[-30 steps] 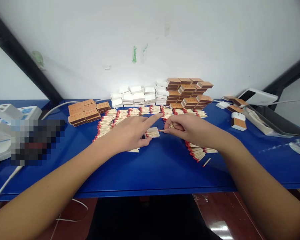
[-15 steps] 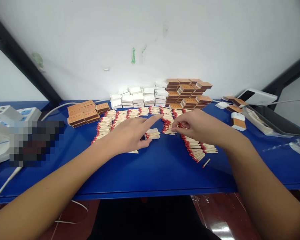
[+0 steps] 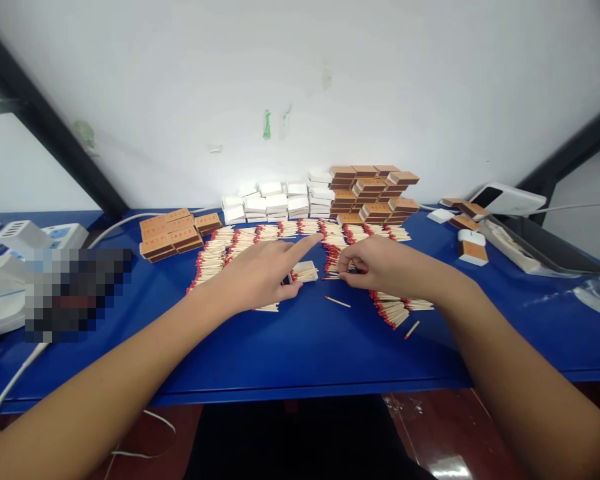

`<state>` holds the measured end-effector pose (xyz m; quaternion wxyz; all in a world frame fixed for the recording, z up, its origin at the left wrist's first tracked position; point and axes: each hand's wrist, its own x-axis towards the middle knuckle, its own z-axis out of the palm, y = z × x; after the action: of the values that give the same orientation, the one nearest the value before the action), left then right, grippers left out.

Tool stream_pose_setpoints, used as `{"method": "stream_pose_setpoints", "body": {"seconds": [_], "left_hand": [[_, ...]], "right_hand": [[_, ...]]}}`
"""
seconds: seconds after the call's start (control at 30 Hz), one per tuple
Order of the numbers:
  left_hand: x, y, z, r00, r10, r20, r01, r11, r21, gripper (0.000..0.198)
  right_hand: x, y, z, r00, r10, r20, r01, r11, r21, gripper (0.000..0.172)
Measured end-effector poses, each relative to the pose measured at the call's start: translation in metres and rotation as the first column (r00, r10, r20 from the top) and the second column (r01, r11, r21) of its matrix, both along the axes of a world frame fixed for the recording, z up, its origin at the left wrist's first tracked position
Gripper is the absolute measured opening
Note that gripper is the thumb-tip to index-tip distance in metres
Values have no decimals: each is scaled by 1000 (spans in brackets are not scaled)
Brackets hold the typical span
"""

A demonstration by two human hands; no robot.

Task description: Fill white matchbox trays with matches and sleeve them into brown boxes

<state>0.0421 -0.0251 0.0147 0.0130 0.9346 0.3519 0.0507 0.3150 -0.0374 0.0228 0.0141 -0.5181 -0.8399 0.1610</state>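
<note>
My left hand (image 3: 263, 273) holds a partly open matchbox (image 3: 309, 267) between the thumb and the folded fingers, its index finger stretched out above. Several red-headed matches lie in the box's white tray. My right hand (image 3: 373, 263) is closed in a pinch at the near end of a row of matches (image 3: 333, 253), with a match (image 3: 333, 277) at its fingertips. A single match (image 3: 337, 302) lies on the blue table just in front of it, and another loose match (image 3: 412, 330) lies farther right. My hands hide parts of the match rows.
White matchbox trays (image 3: 273, 200) are stacked along the wall, beside a pile of brown matchbox sleeves (image 3: 365, 190). More matchboxes (image 3: 173, 233) stand at the left. Power strips (image 3: 55, 237) sit at the far left. At the right are a white device (image 3: 510, 199) and a dark-topped case (image 3: 540, 243).
My right hand has drawn slightly down and toward the left with its fingers pinched. A single match now lies loose on the table before it. My left hand keeps hold of the matchbox.
</note>
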Motion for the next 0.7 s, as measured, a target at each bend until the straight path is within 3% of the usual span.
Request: {"method": "stream_pose_setpoints", "body": {"seconds": [0.2, 0.4, 0.7], "left_hand": [[-1, 2, -3, 1000, -20, 7, 20, 1000, 18, 83], [-1, 0, -2, 998, -47, 30, 46, 998, 43, 80], [0, -2, 2, 999, -32, 5, 31, 999, 35, 81]], "right_hand": [[1, 0, 1, 998, -59, -28, 59, 998, -9, 11], [-1, -3, 1, 998, 36, -46, -36, 999, 4, 14], [-2, -2, 0, 993, 63, -97, -63, 998, 2, 13]]}}
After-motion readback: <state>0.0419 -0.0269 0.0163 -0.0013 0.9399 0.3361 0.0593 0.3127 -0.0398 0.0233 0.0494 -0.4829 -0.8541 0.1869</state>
